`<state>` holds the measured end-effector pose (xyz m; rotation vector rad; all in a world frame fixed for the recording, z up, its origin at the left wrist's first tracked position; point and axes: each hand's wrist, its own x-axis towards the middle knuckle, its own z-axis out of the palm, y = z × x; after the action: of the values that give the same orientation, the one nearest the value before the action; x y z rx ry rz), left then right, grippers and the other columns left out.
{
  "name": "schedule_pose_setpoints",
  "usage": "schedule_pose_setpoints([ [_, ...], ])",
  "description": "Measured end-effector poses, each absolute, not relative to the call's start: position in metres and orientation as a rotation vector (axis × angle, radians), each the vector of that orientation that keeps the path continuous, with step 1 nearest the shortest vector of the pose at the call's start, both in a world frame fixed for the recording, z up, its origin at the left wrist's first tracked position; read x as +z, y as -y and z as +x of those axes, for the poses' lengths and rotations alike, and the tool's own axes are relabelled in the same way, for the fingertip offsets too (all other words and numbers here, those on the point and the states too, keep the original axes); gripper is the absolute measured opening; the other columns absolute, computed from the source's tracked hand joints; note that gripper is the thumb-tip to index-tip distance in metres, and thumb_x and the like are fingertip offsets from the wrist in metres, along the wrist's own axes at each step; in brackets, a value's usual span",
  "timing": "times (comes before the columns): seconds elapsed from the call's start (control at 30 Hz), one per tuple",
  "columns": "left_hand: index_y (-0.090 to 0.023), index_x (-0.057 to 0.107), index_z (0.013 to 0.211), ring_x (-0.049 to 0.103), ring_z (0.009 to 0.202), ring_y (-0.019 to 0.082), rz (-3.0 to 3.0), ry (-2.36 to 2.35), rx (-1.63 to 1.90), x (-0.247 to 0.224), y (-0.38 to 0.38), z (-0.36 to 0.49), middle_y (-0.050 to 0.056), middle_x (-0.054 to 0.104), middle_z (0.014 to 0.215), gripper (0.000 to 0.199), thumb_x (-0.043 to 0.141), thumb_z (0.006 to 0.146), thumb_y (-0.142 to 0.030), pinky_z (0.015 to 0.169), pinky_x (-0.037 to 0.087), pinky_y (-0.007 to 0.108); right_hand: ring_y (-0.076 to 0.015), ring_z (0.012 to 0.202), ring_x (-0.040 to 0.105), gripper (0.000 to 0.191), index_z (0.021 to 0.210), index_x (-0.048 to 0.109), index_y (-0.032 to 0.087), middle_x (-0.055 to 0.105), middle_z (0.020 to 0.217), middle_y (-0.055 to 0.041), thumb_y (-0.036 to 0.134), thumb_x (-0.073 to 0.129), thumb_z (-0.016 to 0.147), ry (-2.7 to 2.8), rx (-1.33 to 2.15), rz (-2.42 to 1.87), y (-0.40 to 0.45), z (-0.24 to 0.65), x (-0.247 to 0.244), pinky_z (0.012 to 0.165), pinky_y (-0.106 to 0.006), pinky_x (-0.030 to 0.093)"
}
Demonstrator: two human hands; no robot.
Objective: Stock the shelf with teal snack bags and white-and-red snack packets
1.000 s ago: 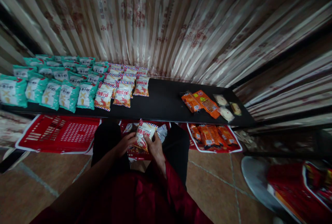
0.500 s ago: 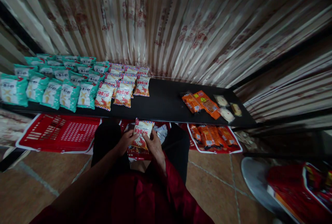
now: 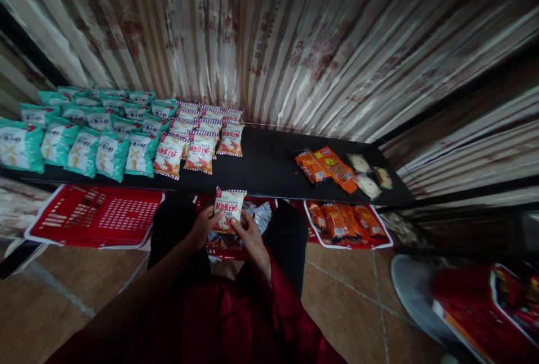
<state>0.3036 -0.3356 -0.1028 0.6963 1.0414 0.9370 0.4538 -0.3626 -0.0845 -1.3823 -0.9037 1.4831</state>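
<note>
Sitting higher and farther left than a second ago, the cream-and-red packet (image 3: pixel 229 205) is at the near side of the black table (image 3: pixel 265 164), its top now overlapping the table's front edge in view. Open black surface stretches along the table between the upright cream packets (image 3: pixel 200 152) left of its middle and the orange packets (image 3: pixel 328 168) lying toward its right end. Teal packets (image 3: pixel 112 154) crowd the table's left end. Both hands grasp the cream-and-red packet: the left hand (image 3: pixel 206 228) pinches its left side, fingers partly curled, and the right hand (image 3: pixel 251 235) grips its lower right, thumb across the front. Below the table's front edge, between the person's knees, a red basket (image 3: pixel 227 254) contains more packets; a second basket (image 3: pixel 381 242), with orange packs, is below the table's right part.
</note>
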Motion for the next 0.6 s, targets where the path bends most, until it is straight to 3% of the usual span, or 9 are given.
schedule_pose_setpoints([
  [0.33,-0.013,0.064,0.093,0.067,0.079,0.024,0.741,-1.058,0.930,-0.107,0.333,0.305,0.007,0.072,0.087,0.045,0.073,0.067,-0.049,0.073,0.049,0.032,-0.0227,0.091,0.066,0.045,0.111,0.060,0.019,0.071,0.101,-0.0059,0.041,0.067,0.072,0.994,1.406,-1.394,0.360,0.458,-0.094,0.083,-0.037,0.052],
  [0.6,-0.016,0.060,0.106,0.067,0.080,0.022,0.684,-1.075,0.940,-0.098,0.328,0.308,0.005,0.071,0.088,0.049,0.070,0.069,-0.048,0.070,0.050,0.029,-0.0225,0.092,0.065,0.041,0.112,0.061,0.021,0.070,0.103,-0.0042,0.036,0.064,0.073,1.048,1.396,-1.433,0.360,0.461,-0.093,0.083,-0.036,0.051],
])
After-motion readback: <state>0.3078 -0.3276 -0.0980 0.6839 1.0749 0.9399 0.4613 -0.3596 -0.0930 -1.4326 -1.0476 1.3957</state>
